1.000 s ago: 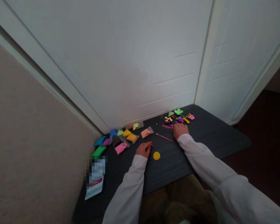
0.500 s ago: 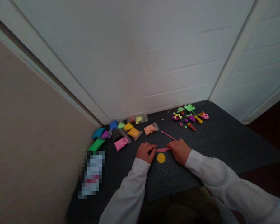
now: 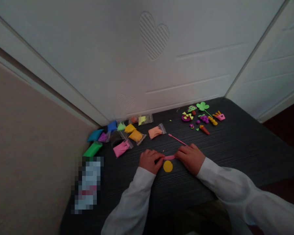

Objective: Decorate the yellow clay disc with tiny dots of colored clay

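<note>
Head view shows left hand point(image 3: 150, 161) and right hand point(image 3: 191, 158) pinching a thin pink plastic knife point(image 3: 169, 157), likely to steady it, just past a flat yellow clay circle point(image 3: 168, 166) toward the black counter's point(image 3: 237, 147) front edge.

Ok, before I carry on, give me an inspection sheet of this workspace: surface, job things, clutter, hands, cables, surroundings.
Surface: dark, finely streaked table.
Job things: pink tool between the hands, just beyond a flat yellow disc; contact between the two unclear.
Clutter: coloured packets toward the left and back; pink stick beyond the right hand; small coloured shapes at the back right; pixelated item at the left.
Hands: right grips the tool's right end; left hand has fingertips at its left end, pinch too small to confirm.
Cables: nothing seen.
Surroundings: white panel with heart reliefs behind, beige wall left.
</note>
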The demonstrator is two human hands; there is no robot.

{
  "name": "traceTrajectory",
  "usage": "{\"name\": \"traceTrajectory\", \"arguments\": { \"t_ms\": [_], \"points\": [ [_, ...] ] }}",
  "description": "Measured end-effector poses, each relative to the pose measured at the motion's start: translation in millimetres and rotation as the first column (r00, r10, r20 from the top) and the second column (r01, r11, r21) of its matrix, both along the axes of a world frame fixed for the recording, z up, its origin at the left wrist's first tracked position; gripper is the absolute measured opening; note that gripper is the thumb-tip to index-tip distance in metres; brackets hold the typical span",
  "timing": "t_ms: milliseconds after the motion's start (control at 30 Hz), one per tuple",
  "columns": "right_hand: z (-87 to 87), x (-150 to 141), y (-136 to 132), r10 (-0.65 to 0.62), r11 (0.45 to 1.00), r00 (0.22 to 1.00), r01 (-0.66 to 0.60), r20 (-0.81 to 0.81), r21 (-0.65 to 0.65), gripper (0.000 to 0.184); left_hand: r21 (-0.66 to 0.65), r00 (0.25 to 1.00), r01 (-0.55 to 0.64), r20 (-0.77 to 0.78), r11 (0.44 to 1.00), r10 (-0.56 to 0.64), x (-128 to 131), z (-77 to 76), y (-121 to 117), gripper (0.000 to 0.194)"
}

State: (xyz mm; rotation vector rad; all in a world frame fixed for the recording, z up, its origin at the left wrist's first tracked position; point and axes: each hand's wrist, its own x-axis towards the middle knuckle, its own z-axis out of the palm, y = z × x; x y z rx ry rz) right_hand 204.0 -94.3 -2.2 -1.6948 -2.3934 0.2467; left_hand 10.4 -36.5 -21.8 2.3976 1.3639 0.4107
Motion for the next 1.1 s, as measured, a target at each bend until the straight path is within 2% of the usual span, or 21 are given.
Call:
{"name": "traceTrajectory", "arguments": {
  "t_ms": [200, 467, 1100],
  "points": [
    [1.9, -3, 0, -0.039, 0.999, 0.999, 0.039, -0.036, -0.004, 0.020, -0.020, 1.000, -0.007, -0.018, 1.000, 0.006, 1, 4.6, -3, 0.014],
    [0.7, -4, -2, -0.061, 0.998, 0.996, 0.060, -0.068, -0.013, 0.021, -0.119, 0.998, 0.032, -0.047, 0.992, -0.037, -2, 11.1, -3, 0.019],
    [-3.8, -3, -1, -0.064, 0.998, 0.993, 0.065, -0.100, 0.009, 0.024, -0.097, 1.000, 0.006, 0.006, 0.995, -0.005, 0, 12.7, -3, 0.019]
  ]
}}
